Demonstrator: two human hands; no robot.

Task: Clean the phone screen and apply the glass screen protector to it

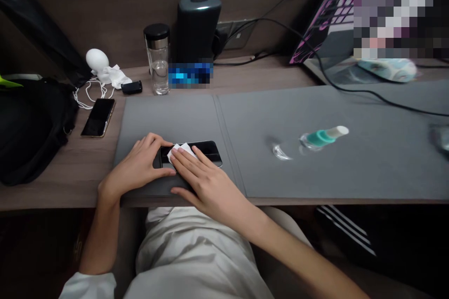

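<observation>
on grey desk mat (336, 177), black phone (206, 149)

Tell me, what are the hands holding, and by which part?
The left hand holds the black smartphone by its left end, while the right hand presses a white wipe against its screen.

Black smartphone (206, 150) lying flat on a grey desk mat (351, 173), white wipe (180, 152) on its glass
</observation>
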